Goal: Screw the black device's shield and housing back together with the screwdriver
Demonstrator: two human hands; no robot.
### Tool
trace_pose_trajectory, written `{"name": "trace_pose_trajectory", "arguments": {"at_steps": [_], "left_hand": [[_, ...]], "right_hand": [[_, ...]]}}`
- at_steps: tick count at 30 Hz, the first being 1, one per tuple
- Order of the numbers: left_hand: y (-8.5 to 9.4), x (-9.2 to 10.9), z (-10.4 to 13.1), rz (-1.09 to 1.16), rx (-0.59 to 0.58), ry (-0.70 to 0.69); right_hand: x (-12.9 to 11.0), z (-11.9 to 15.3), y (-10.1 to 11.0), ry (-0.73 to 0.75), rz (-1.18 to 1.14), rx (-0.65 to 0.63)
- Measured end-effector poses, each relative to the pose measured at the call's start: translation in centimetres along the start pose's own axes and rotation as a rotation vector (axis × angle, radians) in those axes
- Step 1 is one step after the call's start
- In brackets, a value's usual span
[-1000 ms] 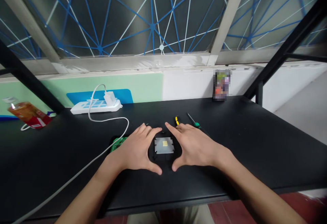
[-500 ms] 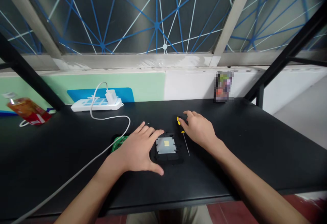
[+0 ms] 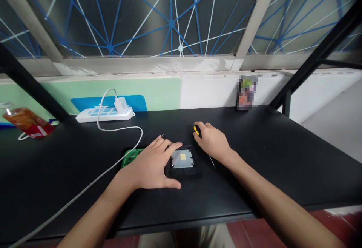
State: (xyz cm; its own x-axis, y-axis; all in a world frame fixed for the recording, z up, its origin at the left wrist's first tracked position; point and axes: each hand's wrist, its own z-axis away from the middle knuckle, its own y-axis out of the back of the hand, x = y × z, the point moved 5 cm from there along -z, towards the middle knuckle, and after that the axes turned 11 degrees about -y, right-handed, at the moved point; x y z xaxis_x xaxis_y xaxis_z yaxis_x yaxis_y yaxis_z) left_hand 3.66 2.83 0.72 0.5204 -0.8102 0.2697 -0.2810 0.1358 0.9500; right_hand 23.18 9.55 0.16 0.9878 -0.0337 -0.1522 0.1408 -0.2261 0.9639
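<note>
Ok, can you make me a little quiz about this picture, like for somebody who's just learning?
1. True or false: A white plug sits in the white power strip.

2. Pick one: What colour is the small square on the silver plate?
A) red
B) pale yellow
C) blue

3. Fill in the blank: The yellow-and-black screwdriver has the person's ______ on its handle.

Key:
1. True
2. B
3. right hand
</note>
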Motion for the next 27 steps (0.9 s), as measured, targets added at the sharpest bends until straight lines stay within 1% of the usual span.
{"name": "trace_pose_trajectory", "arguments": {"at_steps": [2,6,9,14,18,21,24,27], "left_hand": [[0.0,0.1,-0.1,0.007,-0.011,-0.008],[-0.3,0.2,-0.1,0.003,-0.042,0.003],[-0.5,0.1,0.0,-0.003,-0.039,0.024],[-0.6,0.1,0.1,0.010,-0.023,0.004],[-0.8,0.1,0.1,0.007,-0.030,-0.003],[-0.9,0.1,0.1,-0.014,-0.045,0.000],[-0.9,0.1,0.1,-0.024,-0.053,0.007],[-0.9,0.1,0.1,-0.024,-0.060,0.007]], "right_hand": [[0.4,-0.2,0.9,-0.009,-0.081,0.045],[1.0,0.1,3.3,0.032,-0.515,0.258],[0.9,1.0,4.0,0.081,-0.690,0.343],[0.4,2.3,3.6,0.080,-0.825,0.328],[0.1,2.8,3.3,0.118,-0.884,0.305],[-0.1,2.8,3.1,0.148,-0.909,0.270],[-0.2,2.8,2.9,0.148,-0.898,0.237],[-0.2,2.8,3.0,0.166,-0.903,0.245]]}}
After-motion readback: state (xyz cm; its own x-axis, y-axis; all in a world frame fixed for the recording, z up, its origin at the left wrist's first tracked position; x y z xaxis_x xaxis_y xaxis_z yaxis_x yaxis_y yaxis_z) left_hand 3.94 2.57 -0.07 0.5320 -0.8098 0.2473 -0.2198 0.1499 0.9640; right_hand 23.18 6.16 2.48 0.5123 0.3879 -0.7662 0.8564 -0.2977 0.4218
